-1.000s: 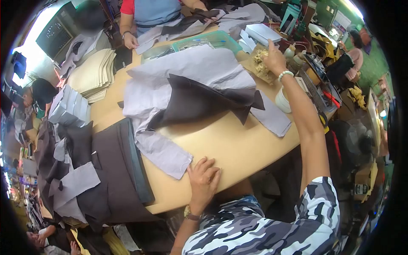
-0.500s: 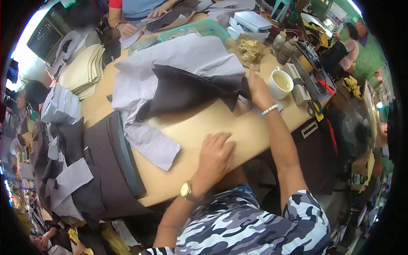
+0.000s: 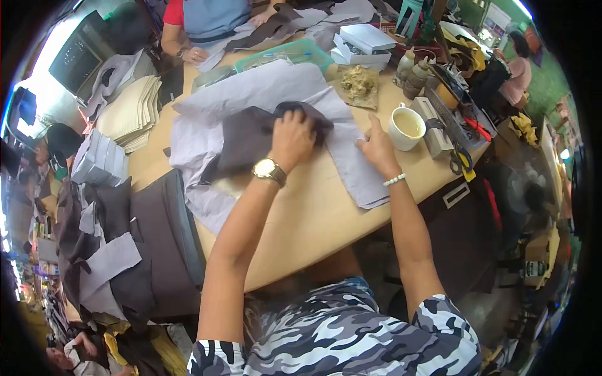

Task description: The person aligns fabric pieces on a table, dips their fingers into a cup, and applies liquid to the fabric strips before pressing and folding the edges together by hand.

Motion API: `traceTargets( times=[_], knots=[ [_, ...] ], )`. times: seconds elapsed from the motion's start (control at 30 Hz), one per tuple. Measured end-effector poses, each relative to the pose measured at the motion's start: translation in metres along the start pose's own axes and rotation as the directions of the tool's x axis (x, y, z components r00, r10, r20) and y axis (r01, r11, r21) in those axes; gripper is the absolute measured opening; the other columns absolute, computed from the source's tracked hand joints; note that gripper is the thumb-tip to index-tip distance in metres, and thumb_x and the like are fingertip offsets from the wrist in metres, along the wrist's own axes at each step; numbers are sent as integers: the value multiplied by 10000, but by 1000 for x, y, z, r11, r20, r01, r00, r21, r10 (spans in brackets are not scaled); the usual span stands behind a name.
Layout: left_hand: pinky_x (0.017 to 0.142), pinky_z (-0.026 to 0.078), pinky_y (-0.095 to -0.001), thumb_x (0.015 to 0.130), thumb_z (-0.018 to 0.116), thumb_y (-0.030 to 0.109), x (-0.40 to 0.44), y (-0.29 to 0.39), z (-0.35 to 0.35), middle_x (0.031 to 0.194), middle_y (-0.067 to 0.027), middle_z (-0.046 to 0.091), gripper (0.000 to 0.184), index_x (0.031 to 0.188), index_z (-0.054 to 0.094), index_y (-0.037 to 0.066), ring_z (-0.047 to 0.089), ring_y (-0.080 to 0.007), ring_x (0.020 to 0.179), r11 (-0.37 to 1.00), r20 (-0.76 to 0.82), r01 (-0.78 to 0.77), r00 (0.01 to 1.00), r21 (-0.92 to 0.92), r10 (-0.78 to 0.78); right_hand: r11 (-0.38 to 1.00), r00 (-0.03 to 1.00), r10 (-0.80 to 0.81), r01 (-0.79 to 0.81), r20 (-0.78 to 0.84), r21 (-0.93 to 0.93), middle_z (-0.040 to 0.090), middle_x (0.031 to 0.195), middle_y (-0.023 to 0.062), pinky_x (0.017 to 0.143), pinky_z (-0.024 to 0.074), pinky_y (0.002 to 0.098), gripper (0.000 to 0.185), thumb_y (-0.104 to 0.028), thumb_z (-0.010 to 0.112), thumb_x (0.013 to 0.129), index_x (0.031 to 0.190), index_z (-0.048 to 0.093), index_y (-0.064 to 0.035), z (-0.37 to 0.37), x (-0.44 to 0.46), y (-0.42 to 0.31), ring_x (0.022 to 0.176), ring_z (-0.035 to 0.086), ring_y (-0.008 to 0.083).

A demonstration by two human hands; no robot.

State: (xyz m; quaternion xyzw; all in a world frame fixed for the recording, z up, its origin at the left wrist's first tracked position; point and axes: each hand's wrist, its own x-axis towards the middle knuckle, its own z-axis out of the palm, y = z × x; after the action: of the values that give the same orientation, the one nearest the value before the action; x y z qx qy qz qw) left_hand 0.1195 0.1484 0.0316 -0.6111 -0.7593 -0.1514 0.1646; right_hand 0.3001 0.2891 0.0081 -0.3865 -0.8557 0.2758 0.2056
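A dark brown sheet of leather-like material lies bunched over a large light grey sheet on the table. My left hand, with a gold watch at its wrist, has its fingers bent over the crumpled right part of the brown sheet. The material there is blurred by motion. My right hand, wearing a beaded bracelet, is by the right edge of the grey sheet. Its index finger is stretched out and the thumb is apart, with nothing visible between them. A white cup of pale liquid stands just to its right.
On the right are squeeze bottles, a crumpled yellowish clump and scissors. Dark sheets hang over the left table edge. Cream sheets are stacked behind a white box stack. A green tray separates me from another person.
My left hand has moved forward from the near table edge onto the brown sheet, which is now bunched leftward. The grey sheet's right side is uncovered. My right hand has shifted slightly nearer.
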Motion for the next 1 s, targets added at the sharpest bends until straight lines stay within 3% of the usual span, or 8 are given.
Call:
traceTargets(
  times=[0.23, 0.4, 0.5, 0.6, 0.7, 0.73, 0.83, 1.0],
  knots=[
    [695, 487, -448, 823, 559, 235, 17, -38, -14, 963, -139, 610, 233, 881, 689, 51, 596, -312, 898, 941, 272, 332, 901, 66, -337, 996, 997, 58, -61, -42, -63, 638, 900, 242, 737, 490, 383, 915, -171, 746, 698, 1430, 220, -14, 11, -4, -14, 809, 632, 346],
    [781, 490, -459, 748, 577, 163, 54, -28, -56, 960, -171, 644, 257, 940, 650, 9, 611, -369, 903, 998, -364, 59, 929, -22, -63, 960, 993, -63, 87, -100, 267, 630, 1062, 253, 788, 506, 379, 872, -96, 655, 742, 1462, 164, -58, -3, -8, -35, 916, 641, 362],
    [754, 484, -430, 793, 576, 201, 85, -4, -86, 877, -180, 656, 243, 922, 661, 13, 618, -356, 845, 968, -359, 18, 927, -250, -110, 862, 972, -164, 225, -171, 454, 595, 1161, 246, 828, 492, 345, 859, -19, 582, 767, 1481, 106, -65, -9, -15, -81, 961, 637, 299],
    [712, 470, -375, 828, 598, 297, 113, -14, -93, 819, -158, 666, 311, 893, 670, 1, 621, -291, 780, 908, 227, 163, 971, -387, -77, 773, 922, -266, 378, -281, 510, 531, 1256, 241, 865, 481, 317, 848, 32, 528, 795, 1491, 54, -70, 4, -31, -126, 1026, 616, 244],
    [681, 454, -341, 817, 635, 403, 114, -26, -91, 786, -120, 678, 409, 857, 677, -1, 611, -214, 740, 890, 477, 100, 867, -445, 141, 579, 858, -352, 513, -373, 634, 450, 1337, 241, 913, 471, 322, 799, 59, 470, 835, 1491, 29, -60, 39, -50, -148, 1152, 556, 230],
    [673, 462, -319, 775, 668, 360, 109, -23, -95, 808, -84, 688, 356, 871, 686, 18, 615, -176, 743, 914, 514, 71, 843, -400, 160, 577, 759, -375, 640, -532, 507, 570, 1150, 266, 808, 507, 402, 735, 47, 495, 807, 1454, 149, -2, 46, -55, -159, 930, 642, 362],
    [684, 478, -320, 735, 680, 286, 97, -29, -82, 816, -87, 692, 284, 887, 699, 48, 631, -192, 756, 903, 552, -63, 772, -426, 315, 534, 738, -433, 672, -517, 513, 586, 1097, 240, 818, 503, 382, 699, 73, 516, 810, 1431, 203, 0, 63, -69, -173, 932, 640, 340],
    [785, 496, -367, 681, 580, 93, 94, -43, -70, 872, -127, 698, 325, 976, 715, 101, 653, -259, 830, 968, 579, -65, 791, -244, 199, 460, 774, -397, 632, -493, 623, 567, 1081, 188, 783, 508, 353, 618, 53, 533, 839, 1391, 256, 19, 71, -86, -180, 872, 643, 277]
  ],
)
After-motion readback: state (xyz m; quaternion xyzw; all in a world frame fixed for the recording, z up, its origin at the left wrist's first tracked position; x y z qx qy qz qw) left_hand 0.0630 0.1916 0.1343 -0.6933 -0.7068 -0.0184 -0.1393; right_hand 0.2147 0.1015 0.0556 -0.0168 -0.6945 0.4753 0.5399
